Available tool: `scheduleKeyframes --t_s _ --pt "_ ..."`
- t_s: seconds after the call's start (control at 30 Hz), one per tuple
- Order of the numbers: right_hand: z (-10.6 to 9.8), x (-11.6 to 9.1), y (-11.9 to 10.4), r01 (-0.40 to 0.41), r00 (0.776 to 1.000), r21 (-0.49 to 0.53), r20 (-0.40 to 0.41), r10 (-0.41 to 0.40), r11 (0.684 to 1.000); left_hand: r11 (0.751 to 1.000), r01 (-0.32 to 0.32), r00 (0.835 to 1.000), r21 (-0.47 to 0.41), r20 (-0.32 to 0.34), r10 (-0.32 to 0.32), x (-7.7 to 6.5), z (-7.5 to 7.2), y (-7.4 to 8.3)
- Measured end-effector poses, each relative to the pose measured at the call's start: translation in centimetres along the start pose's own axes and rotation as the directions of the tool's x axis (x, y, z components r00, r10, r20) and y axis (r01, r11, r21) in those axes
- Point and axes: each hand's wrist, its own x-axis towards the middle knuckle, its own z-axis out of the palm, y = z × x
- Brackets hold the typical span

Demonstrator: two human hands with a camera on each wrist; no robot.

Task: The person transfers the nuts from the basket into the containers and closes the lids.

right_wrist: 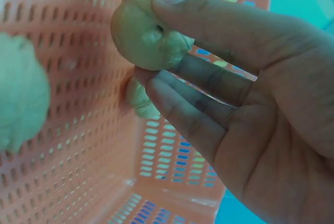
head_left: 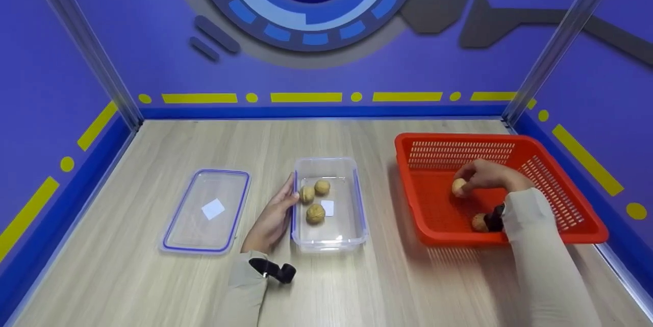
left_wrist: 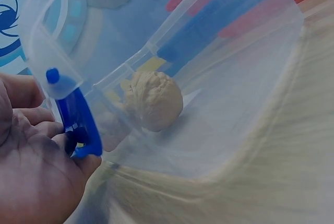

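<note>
My right hand (head_left: 484,174) is inside the red basket (head_left: 414,199), pinching a walnut (head_left: 458,187) between thumb and fingertips. The right wrist view shows that walnut (right_wrist: 148,31) held off the basket floor, with another walnut (right_wrist: 141,99) behind it and one more (right_wrist: 23,93) at the left edge. At the table's middle stands a clear plastic container (head_left: 339,232) without its lid, holding three walnuts (head_left: 316,213). My left hand (head_left: 273,217) grips its left side, thumb at the rim; the left wrist view has the fingers around a blue latch (left_wrist: 81,122).
A clear lid (head_left: 204,235) with a blue seal and a white label lies flat on the wooden table (head_left: 127,286), left of my left hand. Blue-purple panels (head_left: 326,79) enclose the table at the back and both sides.
</note>
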Motion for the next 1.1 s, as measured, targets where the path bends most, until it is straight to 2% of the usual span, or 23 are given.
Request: scheduleKeyframes --t_s 0.27,0.57,0.77,1.1 --pt "-0.4 -0.1 -1.7 0.091 0.994 -0.037 -0.053 -0.093 0.995 1.0 -0.005 1.0 0.03 -0.004 0.005 0.0 0.1 0.0" --pt "-1.0 -0.3 -3.7 0.12 0.991 0.032 -0.066 -0.117 0.992 0.998 -0.004 0.999 0.063 -0.033 0.006 0.1 0.3 0.2" --pt "-1.1 -0.5 -5.0 0.162 0.982 -0.001 -0.096 -0.161 0.987 0.997 0.011 0.998 0.073 -0.062 -0.007 -0.2 0.3 0.3" --pt "-1.1 -0.4 -7.4 0.24 0.959 -0.069 -0.141 -0.248 0.968 0.995 0.023 0.998 0.096 -0.061 -0.017 -0.4 0.4 0.6"
